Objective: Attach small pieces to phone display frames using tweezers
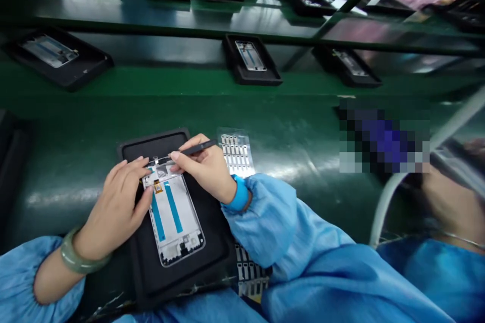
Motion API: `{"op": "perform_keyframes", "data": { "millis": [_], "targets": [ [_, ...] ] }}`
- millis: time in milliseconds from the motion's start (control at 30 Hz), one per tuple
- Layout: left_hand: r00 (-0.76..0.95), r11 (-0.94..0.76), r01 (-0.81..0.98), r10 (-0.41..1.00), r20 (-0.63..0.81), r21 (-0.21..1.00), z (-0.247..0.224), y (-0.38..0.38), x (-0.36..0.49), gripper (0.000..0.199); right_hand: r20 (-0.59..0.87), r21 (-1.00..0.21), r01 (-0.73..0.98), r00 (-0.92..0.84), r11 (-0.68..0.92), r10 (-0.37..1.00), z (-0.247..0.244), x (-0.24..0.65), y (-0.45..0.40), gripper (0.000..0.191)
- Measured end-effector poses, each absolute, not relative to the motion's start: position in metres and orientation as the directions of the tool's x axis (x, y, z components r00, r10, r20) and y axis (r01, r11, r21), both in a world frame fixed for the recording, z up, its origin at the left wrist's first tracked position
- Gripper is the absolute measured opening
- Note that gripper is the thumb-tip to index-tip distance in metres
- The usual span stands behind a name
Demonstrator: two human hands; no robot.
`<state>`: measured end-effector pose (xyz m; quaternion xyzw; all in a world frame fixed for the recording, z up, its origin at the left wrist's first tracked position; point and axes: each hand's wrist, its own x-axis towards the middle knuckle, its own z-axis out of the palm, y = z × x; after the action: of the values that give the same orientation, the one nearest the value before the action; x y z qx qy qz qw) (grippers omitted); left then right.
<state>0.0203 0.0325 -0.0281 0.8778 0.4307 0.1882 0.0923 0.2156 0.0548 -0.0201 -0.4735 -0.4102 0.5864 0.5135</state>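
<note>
I see the right hand point(204, 166) clamped on a black tool point(195, 150), the left hand point(115, 202) open on a phone frame point(173, 217). A pixelated patch point(382, 136) blocks my view at right.

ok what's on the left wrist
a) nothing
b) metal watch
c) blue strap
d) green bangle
d, the wrist of the left hand wears a pale green bangle, while the blue wrist strap is on the right hand
</note>
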Motion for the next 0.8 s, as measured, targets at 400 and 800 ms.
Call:
{"op": "perform_keyframes", "data": {
  "millis": [400,800],
  "targets": [
    [0.608,-0.639,0.692,0.767,0.206,0.337,-0.02,0.041,0.013,0.019,-0.009,-0.996,0.09,-0.105,0.0,0.994,-0.018,0.219,0.049,0.02],
    [0.614,-0.654,0.687,0.756,0.228,0.318,-0.021,0.041,0.012,0.021,0.036,-0.976,0.209,-0.132,0.063,0.991,-0.02,0.22,0.049,0.017]
  ]
}}
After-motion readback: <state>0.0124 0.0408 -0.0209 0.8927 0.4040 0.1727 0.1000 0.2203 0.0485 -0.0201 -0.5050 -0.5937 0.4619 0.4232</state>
